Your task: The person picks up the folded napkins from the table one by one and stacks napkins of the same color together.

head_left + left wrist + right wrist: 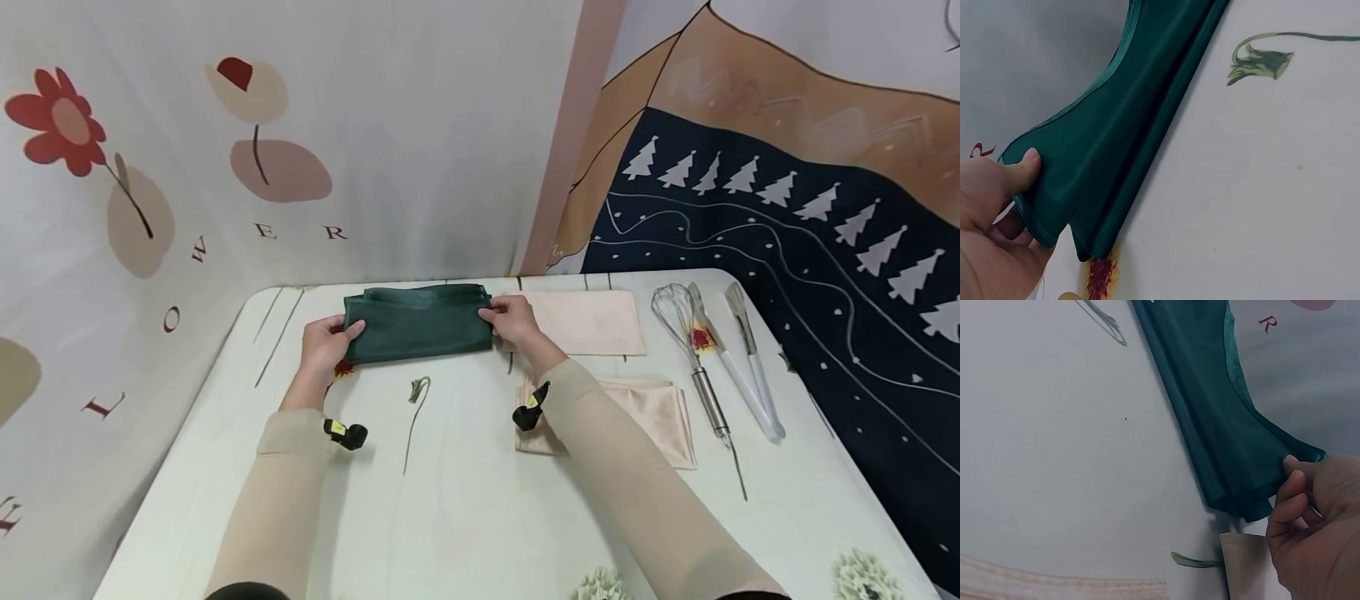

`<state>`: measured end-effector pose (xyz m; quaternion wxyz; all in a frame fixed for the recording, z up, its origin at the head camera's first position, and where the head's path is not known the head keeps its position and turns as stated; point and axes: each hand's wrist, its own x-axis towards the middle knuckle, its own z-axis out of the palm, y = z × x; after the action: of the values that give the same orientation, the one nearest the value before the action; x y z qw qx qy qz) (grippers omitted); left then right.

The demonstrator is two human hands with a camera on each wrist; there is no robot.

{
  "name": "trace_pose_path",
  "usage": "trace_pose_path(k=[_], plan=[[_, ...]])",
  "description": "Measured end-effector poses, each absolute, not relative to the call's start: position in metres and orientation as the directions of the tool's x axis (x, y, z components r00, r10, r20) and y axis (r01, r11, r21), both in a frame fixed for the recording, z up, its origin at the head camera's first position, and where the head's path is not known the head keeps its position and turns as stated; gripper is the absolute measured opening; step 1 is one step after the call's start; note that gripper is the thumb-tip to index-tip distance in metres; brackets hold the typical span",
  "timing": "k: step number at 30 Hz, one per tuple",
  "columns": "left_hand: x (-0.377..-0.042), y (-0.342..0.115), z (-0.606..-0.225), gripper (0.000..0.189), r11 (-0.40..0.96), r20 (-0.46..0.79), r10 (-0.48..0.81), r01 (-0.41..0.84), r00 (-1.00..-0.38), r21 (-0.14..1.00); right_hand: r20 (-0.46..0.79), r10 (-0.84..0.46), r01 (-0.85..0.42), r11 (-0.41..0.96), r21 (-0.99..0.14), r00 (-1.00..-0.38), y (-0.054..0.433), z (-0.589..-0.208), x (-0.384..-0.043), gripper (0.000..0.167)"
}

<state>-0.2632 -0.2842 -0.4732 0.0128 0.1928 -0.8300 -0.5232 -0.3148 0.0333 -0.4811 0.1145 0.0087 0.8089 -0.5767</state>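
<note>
A folded dark green cloth spans the gap between my two hands at the back of the table. My left hand pinches its left end, thumb on the near face; the left wrist view shows the cloth's edge between thumb and fingers. At the other end my right hand pinches the right edge, and in the right wrist view the green layers sag away from the fingertips. Part of the cloth's lower folds appears close to or on the tabletop; exact contact is hard to tell.
A folded pale pink cloth lies right of the green one, with a second pink cloth nearer, partly under my right forearm. Farther right lie a whisk and two white-handled utensils. Printed curtains border the table.
</note>
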Motion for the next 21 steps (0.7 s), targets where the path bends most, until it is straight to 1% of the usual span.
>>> trace_pose_path(k=[5,8,16,18,21], plan=[[-0.272,-0.285,-0.474,0.048,0.398,-0.201,-0.336,-0.333,-0.92,0.855,-0.23,-0.138,0.178,0.313,-0.933,-0.963,0.034,-0.482,-0.32,0.045],[-0.275,-0.285,-0.478,0.048,0.416,-0.199,-0.349,-0.342,-0.916,0.843,-0.238,-0.15,0.179,0.329,-0.927,-0.96,0.034,-0.483,-0.323,0.047],[-0.28,-0.285,-0.486,0.044,0.511,-0.135,-0.37,-0.323,-0.919,0.797,-0.247,-0.154,0.176,0.371,-0.912,-0.957,0.034,-0.486,-0.328,0.046],[-0.279,-0.286,-0.486,0.043,0.529,-0.119,-0.376,-0.318,-0.919,0.787,-0.243,-0.165,0.165,0.383,-0.909,-0.956,0.035,-0.485,-0.327,0.045],[-0.277,-0.286,-0.485,0.044,0.557,-0.105,-0.381,-0.318,-0.919,0.767,-0.236,-0.171,0.151,0.4,-0.904,-0.957,0.039,-0.483,-0.325,0.038]])
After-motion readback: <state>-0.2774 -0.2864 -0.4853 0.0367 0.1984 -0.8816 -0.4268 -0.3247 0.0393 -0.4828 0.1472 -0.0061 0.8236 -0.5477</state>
